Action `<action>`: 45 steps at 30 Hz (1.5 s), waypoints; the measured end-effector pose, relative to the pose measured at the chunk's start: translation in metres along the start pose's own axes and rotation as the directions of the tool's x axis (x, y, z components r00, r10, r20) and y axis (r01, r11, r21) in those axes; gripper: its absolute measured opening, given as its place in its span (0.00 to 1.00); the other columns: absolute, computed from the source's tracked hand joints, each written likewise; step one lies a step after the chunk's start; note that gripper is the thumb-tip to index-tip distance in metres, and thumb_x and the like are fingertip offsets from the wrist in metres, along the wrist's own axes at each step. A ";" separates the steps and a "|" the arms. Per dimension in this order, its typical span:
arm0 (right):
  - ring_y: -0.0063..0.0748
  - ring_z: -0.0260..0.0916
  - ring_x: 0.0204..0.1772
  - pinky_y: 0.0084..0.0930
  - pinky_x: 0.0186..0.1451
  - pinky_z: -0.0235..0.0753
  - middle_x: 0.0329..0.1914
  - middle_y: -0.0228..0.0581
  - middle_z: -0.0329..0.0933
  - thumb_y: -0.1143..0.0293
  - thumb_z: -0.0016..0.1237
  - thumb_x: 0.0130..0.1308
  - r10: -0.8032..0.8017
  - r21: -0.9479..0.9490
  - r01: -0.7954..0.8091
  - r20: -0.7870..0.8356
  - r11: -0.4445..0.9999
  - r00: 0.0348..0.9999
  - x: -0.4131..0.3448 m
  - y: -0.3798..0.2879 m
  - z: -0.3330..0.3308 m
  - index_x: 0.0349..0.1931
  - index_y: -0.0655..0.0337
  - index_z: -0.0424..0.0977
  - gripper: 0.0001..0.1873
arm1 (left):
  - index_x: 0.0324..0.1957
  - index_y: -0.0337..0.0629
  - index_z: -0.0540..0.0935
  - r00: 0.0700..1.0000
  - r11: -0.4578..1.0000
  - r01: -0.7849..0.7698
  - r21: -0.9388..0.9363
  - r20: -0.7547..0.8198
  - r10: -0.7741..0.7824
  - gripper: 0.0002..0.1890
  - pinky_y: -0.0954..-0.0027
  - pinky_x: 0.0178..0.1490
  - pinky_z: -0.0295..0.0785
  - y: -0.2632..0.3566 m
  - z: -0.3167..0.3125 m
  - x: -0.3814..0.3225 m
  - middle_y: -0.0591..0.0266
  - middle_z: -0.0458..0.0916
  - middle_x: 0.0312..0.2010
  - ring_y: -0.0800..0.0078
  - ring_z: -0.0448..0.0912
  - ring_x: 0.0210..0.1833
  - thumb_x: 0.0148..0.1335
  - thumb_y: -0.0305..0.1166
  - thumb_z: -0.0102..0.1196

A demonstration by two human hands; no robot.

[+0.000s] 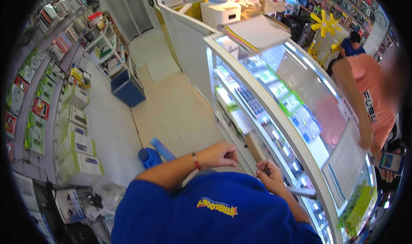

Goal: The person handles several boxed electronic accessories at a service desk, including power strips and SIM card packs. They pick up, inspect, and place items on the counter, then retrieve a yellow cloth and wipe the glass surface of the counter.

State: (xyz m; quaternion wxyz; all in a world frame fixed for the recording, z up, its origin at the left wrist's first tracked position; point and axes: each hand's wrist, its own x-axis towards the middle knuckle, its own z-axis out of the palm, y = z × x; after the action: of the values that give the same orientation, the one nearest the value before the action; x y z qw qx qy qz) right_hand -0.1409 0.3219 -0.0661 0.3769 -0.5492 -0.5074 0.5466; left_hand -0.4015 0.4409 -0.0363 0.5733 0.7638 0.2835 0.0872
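My left hand (219,155), with a red and light bracelet (195,162) at the wrist, hovers before my blue shirt (199,208). Its fingers curl loosely, thumb apart, and nothing shows in it. My right hand (271,175) is beside the inner side of a lit glass display counter (238,59), half curled with no object visible between the fingers. Just beyond its fingertips lies a brown cardboard box (255,146) on a low shelf of the counter; whether they touch is unclear.
A blue jerrycan (149,158) stands on the tiled floor (180,120) at left, and a blue bin (128,88) farther off. Boxed goods (82,147) line the left shelves. Across the counter, a person in a pink shirt (370,70) leans near a spiral notebook (342,160).
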 end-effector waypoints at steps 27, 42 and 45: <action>0.26 0.74 0.31 0.27 0.33 0.71 0.27 0.35 0.79 0.58 0.61 0.63 0.149 -0.193 0.479 0.981 0.856 0.127 0.719 -0.174 0.399 0.39 0.61 0.75 0.16 | 0.51 0.30 0.77 0.499 0.856 -0.053 -0.514 -0.756 -0.423 0.11 0.71 0.49 0.81 -0.266 -0.464 -0.101 0.57 0.84 0.42 0.73 0.83 0.43 0.72 0.27 0.54; 0.49 0.79 0.49 0.44 0.50 0.76 0.41 0.49 0.83 0.44 0.56 0.63 0.259 -0.154 0.855 0.966 0.495 0.023 0.961 -0.240 0.620 0.48 0.61 0.77 0.28 | 0.46 0.29 0.77 -0.349 0.779 -0.251 -0.574 -0.697 -0.626 0.08 0.73 0.38 0.81 -0.397 -0.640 -0.267 0.58 0.82 0.34 0.76 0.80 0.31 0.69 0.26 0.55; 0.51 0.77 0.54 0.46 0.55 0.75 0.49 0.51 0.81 0.44 0.56 0.61 0.200 -0.543 0.776 0.840 0.320 0.505 1.037 -0.281 0.612 0.53 0.59 0.77 0.29 | 0.45 0.31 0.77 -0.213 0.803 -0.127 -0.583 -0.774 -0.596 0.08 0.74 0.35 0.77 -0.441 -0.751 -0.288 0.61 0.81 0.32 0.78 0.78 0.31 0.69 0.26 0.55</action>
State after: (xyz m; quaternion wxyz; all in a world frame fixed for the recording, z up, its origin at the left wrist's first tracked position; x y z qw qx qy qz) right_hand -0.9005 1.2978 -0.0920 -0.1548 -0.2225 -0.9265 0.2609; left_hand -1.1296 0.9882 -0.1427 0.3201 0.1817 0.7291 0.5770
